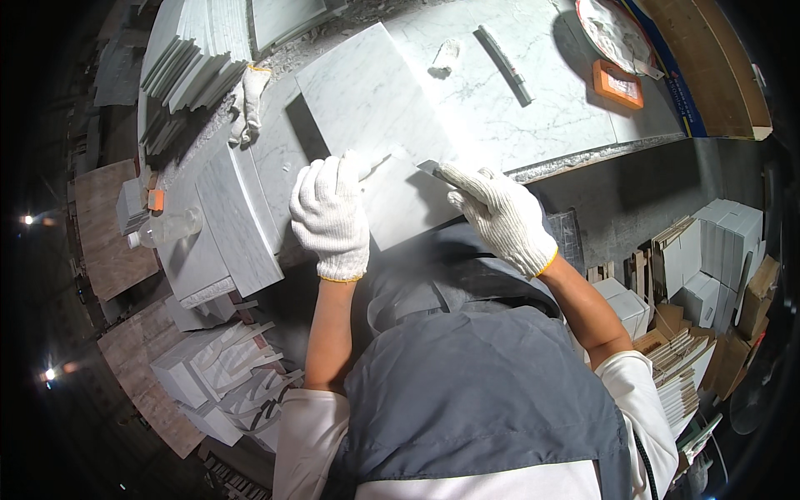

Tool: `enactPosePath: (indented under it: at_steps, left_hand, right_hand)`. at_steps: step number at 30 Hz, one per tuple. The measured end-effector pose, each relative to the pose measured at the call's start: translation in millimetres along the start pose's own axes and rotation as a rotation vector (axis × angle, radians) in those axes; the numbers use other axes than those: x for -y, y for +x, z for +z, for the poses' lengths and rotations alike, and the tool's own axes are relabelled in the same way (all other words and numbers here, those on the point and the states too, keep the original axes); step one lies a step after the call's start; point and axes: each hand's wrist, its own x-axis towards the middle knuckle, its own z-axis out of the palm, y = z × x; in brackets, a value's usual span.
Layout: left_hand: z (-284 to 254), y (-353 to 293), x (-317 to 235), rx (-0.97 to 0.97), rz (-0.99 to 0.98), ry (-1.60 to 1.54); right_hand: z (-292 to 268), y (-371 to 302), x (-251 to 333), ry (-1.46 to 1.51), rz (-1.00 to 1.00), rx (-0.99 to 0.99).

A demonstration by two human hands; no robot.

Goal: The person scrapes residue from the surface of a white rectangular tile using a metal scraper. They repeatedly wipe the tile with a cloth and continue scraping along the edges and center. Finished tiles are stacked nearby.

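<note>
Both my hands wear white knit gloves with yellow cuffs. A pale marble tile lies in front of me, its near end reaching toward my apron. My left hand is closed over the tile's left edge, with a thin whitish piece sticking out at its fingertips; its kind is unclear. My right hand is closed on a small scraper with a flat metal blade, which points left just over the tile. The scraper's handle is hidden in the glove.
On the marble-topped bench are a marker pen, a crumpled white wad, an orange box, a bowl of white paste and spare gloves. Stacked tiles and a clear bottle are left; cartons stand right.
</note>
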Motion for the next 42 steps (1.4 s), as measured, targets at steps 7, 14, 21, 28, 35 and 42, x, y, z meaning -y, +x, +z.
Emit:
enactPosePath:
  at_steps: [7,14,21,28,35,42]
  left_hand:
    - [0.2,-0.6,-0.3,0.013,-0.001,0.03]
    - [0.2,-0.6,-0.5,0.007,0.0,0.009]
    - [6.6,-2.8,0.3,-0.006,-0.013,0.029]
    - [11.0,-5.0,0.6,0.023,-0.116,-0.06]
    - [14.2,-6.3,19.2,-0.114,-0.889,-1.215]
    - [50.7,-14.4,65.9,-0.161,-1.088,-1.24]
  right_hand:
    - [-1.4,-0.8,0.8,0.0,0.008,0.013]
    - [-0.5,-0.5,-0.7,0.045,0.009,0.008]
    - [0.3,-1.0,-1.2,0.017,0.02,0.012]
    - [-3.8,-0.2,4.5,0.008,0.019,0.025]
    - [-7.3,-6.0,2.5,0.193,0.052,0.013]
    - [-10.5,-26.1,-5.2,0.528,0.37,0.1]
